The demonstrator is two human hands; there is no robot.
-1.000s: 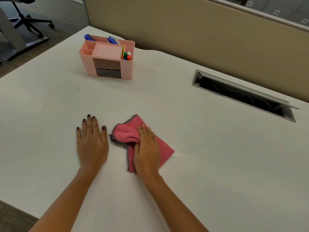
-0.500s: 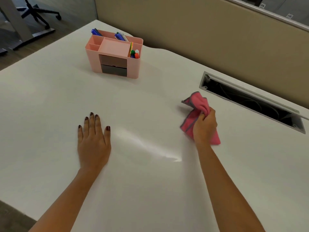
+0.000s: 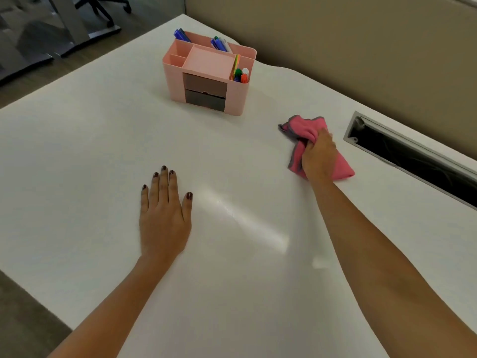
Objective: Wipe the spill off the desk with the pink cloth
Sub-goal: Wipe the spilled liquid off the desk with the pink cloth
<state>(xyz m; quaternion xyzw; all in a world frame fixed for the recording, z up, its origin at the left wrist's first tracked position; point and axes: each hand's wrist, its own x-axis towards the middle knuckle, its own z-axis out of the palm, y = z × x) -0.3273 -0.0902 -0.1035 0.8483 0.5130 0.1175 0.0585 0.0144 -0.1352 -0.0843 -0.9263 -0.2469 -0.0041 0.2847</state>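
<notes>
Your right hand (image 3: 318,157) has its grip closed around a bunched fold of the pink cloth (image 3: 307,130), pressing it onto the tabletop (image 3: 77,151); loose cloth spills out ahead of the grip and behind it toward your wrist. Your left hand (image 3: 165,213) lies flat and spread, holding nothing, well apart from the grip on its left.

The wet streak (image 3: 242,218) sits between the two hands, back toward you and to the left of the grip, running diagonally with a small patch near your right forearm. It looks like the spill is only partly cleared, so the cloth is now off the wet area. To wipe well, I would flatten the cloth under your palm instead of keeping it balled, so more fabric meets the surface, then draw it along the length of the streak with even pressure and overlap each pass. Turn to a dry face once one side is soaked.

Just right of the grip is the open cable slot (image 3: 413,156); I would wipe away from it so liquid is not pushed over its edge. The pink organizer (image 3: 206,78) with pens stands ahead and to the left of the grip, clear of the streak.
</notes>
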